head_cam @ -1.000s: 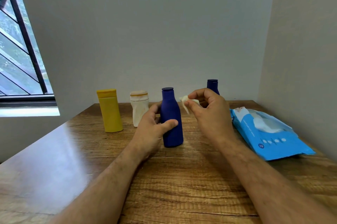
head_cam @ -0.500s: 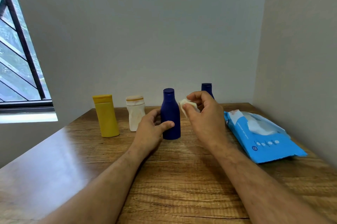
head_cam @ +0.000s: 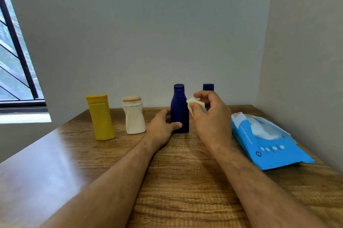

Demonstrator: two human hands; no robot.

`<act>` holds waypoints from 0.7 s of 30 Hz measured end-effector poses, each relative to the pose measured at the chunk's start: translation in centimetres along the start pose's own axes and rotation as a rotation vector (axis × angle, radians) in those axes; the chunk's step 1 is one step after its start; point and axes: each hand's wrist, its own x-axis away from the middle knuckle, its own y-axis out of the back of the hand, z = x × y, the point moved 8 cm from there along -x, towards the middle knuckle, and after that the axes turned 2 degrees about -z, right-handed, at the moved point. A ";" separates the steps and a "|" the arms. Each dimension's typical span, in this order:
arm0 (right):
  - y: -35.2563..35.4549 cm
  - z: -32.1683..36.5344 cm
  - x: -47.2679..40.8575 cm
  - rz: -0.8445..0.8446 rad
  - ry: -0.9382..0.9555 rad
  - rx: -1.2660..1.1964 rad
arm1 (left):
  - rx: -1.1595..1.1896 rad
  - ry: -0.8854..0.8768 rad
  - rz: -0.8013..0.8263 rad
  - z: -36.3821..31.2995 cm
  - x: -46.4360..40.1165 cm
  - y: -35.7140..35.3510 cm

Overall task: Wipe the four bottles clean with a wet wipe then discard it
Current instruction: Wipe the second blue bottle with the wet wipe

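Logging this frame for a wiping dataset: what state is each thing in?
Yellow plastic bottle: upright, capped.
White dented bottle: upright, stained.
Near dark blue bottle: upright, gripped by left hand.
Far dark blue bottle: mostly hidden.
Crumpled wet wipe: pinched by right hand.
Blue wipes pack: flap open.

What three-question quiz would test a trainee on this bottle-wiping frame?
1. True or false: the left hand holds the near blue bottle at its base.
2. What does the right hand pinch? A) a bottle cap B) a crumpled wet wipe C) the blue wipes pack
3. Fill in: going from the window side, the row on the wooden table runs yellow bottle, ____ bottle, near blue bottle, far blue bottle.

Key: 1 true; 2 B; 3 white.
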 end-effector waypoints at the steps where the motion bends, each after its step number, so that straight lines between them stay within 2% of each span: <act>1: -0.1 -0.1 0.0 0.008 -0.001 0.003 | -0.002 0.008 0.000 0.1 0.0 0.0; 8: -0.5 0.0 0.3 0.042 -0.007 0.003 | -0.108 0.069 0.002 0.5 0.3 0.3; 13: -0.2 0.1 0.5 0.041 -0.013 -0.007 | -0.205 0.086 -0.168 0.4 1.4 1.6; 21: -0.3 0.4 0.7 0.058 -0.003 -0.006 | -0.261 0.090 -0.301 0.3 5.6 4.3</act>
